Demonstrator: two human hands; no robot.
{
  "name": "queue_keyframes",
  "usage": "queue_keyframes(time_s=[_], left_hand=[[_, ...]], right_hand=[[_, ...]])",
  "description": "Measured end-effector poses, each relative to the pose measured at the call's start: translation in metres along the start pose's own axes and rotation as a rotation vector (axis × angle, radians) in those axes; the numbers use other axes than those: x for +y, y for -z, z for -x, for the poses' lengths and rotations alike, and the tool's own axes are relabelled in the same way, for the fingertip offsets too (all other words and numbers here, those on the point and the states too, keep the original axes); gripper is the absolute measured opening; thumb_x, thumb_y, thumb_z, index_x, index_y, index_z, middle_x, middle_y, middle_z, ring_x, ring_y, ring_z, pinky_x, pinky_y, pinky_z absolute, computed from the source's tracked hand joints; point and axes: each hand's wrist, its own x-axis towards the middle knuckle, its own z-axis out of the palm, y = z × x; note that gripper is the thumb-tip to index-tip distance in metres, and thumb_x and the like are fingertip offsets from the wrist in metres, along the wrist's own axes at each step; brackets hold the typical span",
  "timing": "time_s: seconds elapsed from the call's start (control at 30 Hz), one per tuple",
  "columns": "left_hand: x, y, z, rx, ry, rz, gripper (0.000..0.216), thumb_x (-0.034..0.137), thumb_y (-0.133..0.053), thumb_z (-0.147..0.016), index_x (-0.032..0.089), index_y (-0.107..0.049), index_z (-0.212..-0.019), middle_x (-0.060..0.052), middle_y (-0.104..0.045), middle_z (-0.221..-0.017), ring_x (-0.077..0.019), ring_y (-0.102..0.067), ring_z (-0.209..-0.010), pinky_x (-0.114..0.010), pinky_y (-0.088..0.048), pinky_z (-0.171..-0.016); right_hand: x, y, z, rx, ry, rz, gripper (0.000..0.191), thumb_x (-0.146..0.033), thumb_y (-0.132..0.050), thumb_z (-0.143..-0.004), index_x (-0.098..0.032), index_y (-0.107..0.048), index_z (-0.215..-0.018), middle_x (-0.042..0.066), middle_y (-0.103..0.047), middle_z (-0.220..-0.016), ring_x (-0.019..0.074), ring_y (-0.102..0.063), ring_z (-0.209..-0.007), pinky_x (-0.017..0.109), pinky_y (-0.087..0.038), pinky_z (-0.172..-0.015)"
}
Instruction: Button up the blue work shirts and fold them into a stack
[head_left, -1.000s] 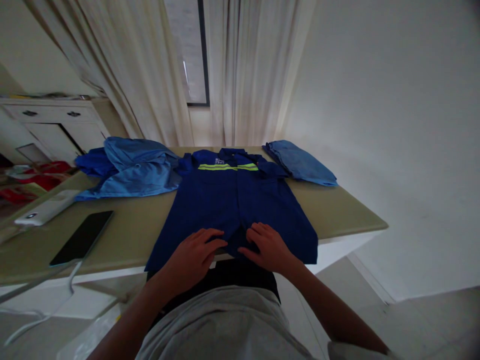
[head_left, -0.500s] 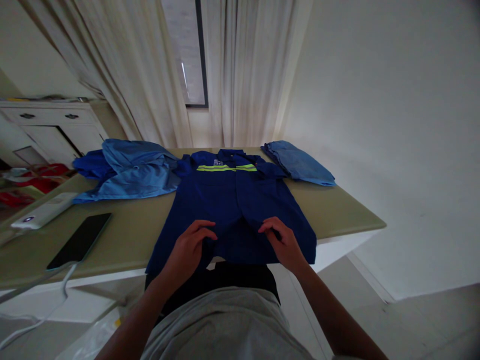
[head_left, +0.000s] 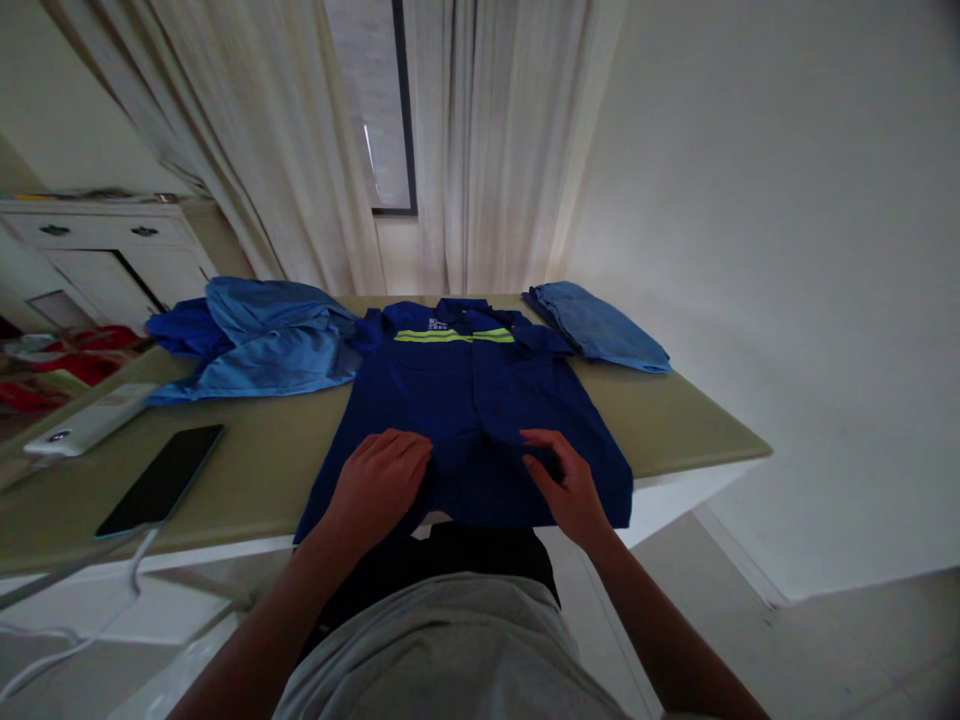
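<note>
A dark blue work jacket (head_left: 450,390) lies spread face up on the table, collar at the far side. A yellow-green reflective stripe (head_left: 435,337) and small white lettering cross its chest. Its lower hem hangs slightly over the near edge, with a raised fold in the middle. My left hand (head_left: 384,482) rests palm down on the lower left of the jacket, fingers side by side and lying fairly flat. Over the lower right front is my right hand (head_left: 566,485), thumb and fingers apart with nothing between them.
Crumpled blue clothes (head_left: 277,340) lie on the left of the table (head_left: 690,430). Folded light blue cloth (head_left: 600,325) sits at the back right. A phone (head_left: 161,480) with a cable and a white power strip-like box (head_left: 94,418) lie at the left.
My left hand has turned palm down and its fingers have come down onto the jacket. My right hand has barely moved, its thumb and fingers slightly farther apart.
</note>
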Motion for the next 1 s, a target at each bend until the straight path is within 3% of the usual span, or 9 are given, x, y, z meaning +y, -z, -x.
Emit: queue_keyframes(time_s=[0.07, 0.13, 0.23, 0.33, 0.5, 0.63, 0.77, 0.9, 1.0], left_hand=[[0.008, 0.002, -0.002, 0.117, 0.069, 0.087, 0.024, 0.024, -0.051, -0.105, 0.017, -0.074, -0.106, -0.008, -0.078, -0.100, -0.0214, -0.071, -0.090, -0.040, -0.056, -0.089], [0.019, 0.003, 0.000, 0.119, 0.033, 0.194, 0.024, 0.027, -0.051, -0.106, 0.019, -0.073, -0.105, -0.006, -0.077, -0.096, -0.0184, -0.071, -0.087, -0.036, -0.055, -0.088], [0.034, -0.002, 0.010, -0.120, -0.154, 0.261, 0.017, 0.031, -0.062, -0.102, 0.024, -0.072, -0.113, -0.005, -0.076, -0.111, -0.0190, -0.070, -0.100, -0.036, -0.054, -0.092], [0.039, -0.019, 0.025, -0.258, -0.215, 0.167, 0.046, 0.028, -0.076, -0.091, 0.025, -0.064, -0.135, -0.009, -0.066, -0.139, -0.0266, -0.063, -0.123, -0.044, -0.052, -0.103], [0.038, -0.048, 0.043, -0.174, -0.253, -0.003, 0.045, 0.004, -0.055, -0.094, 0.018, -0.064, -0.137, -0.012, -0.067, -0.141, -0.0252, -0.067, -0.122, -0.044, -0.054, -0.103], [0.044, -0.057, 0.050, -0.107, -0.290, -0.019, 0.048, 0.003, -0.044, -0.096, 0.015, -0.063, -0.139, -0.012, -0.068, -0.142, -0.0225, -0.066, -0.126, -0.041, -0.053, -0.109], [0.047, -0.064, 0.056, -0.061, -0.202, -0.128, 0.056, 0.001, -0.039, -0.094, 0.014, -0.059, -0.145, -0.012, -0.061, -0.150, -0.0240, -0.058, -0.138, -0.042, -0.051, -0.114], [0.050, -0.069, 0.063, -0.050, -0.137, -0.219, 0.059, -0.002, -0.037, -0.091, 0.010, -0.059, -0.145, -0.014, -0.061, -0.149, -0.0245, -0.059, -0.138, -0.040, -0.051, -0.114], [0.059, -0.067, 0.067, -0.056, -0.167, -0.253, 0.059, -0.002, -0.037, -0.090, 0.008, -0.060, -0.144, -0.015, -0.062, -0.148, -0.0244, -0.060, -0.136, -0.038, -0.053, -0.112]], right_hand=[[0.000, 0.000, 0.001, 0.039, -0.017, -0.009, 0.031, -0.033, -0.067, -0.096, -0.025, -0.067, -0.126, 0.006, -0.073, -0.108, 0.0220, -0.070, -0.100, 0.037, -0.055, -0.092], [-0.001, 0.000, 0.001, 0.067, -0.024, -0.028, 0.031, -0.035, -0.070, -0.095, -0.025, -0.067, -0.124, 0.006, -0.074, -0.105, 0.0217, -0.071, -0.097, 0.035, -0.057, -0.088], [-0.003, 0.000, 0.002, 0.093, -0.005, -0.058, 0.027, -0.036, -0.073, -0.093, -0.024, -0.069, -0.117, 0.006, -0.075, -0.109, 0.0224, -0.072, -0.101, 0.035, -0.058, -0.089], [-0.003, 0.001, 0.004, 0.071, -0.002, -0.031, 0.020, -0.036, -0.073, -0.093, -0.024, -0.074, -0.109, 0.005, -0.077, -0.103, 0.0216, -0.074, -0.095, 0.034, -0.058, -0.087], [-0.005, -0.002, 0.011, -0.027, 0.071, 0.051, 0.015, -0.033, -0.072, -0.096, -0.026, -0.078, -0.108, 0.004, -0.079, -0.100, 0.0207, -0.075, -0.093, 0.033, -0.058, -0.087], [-0.004, -0.012, 0.021, -0.132, 0.267, 0.113, 0.014, -0.028, -0.069, -0.099, -0.025, -0.077, -0.110, 0.005, -0.077, -0.101, 0.0192, -0.073, -0.093, 0.031, -0.059, -0.088], [0.008, -0.026, 0.033, -0.273, 0.409, 0.292, 0.016, -0.026, -0.063, -0.102, -0.023, -0.076, -0.111, 0.007, -0.076, -0.099, 0.0197, -0.071, -0.090, 0.033, -0.059, -0.084], [0.011, -0.028, 0.041, -0.349, 0.431, 0.363, 0.022, -0.038, -0.064, -0.102, -0.023, -0.075, -0.113, 0.008, -0.075, -0.100, 0.0209, -0.069, -0.092, 0.036, -0.058, -0.087], [0.004, -0.021, 0.039, -0.386, 0.419, 0.372, 0.040, -0.053, -0.066, -0.099, -0.024, -0.071, -0.126, 0.010, -0.074, -0.118, 0.0245, -0.069, -0.107, 0.042, -0.055, -0.099]])
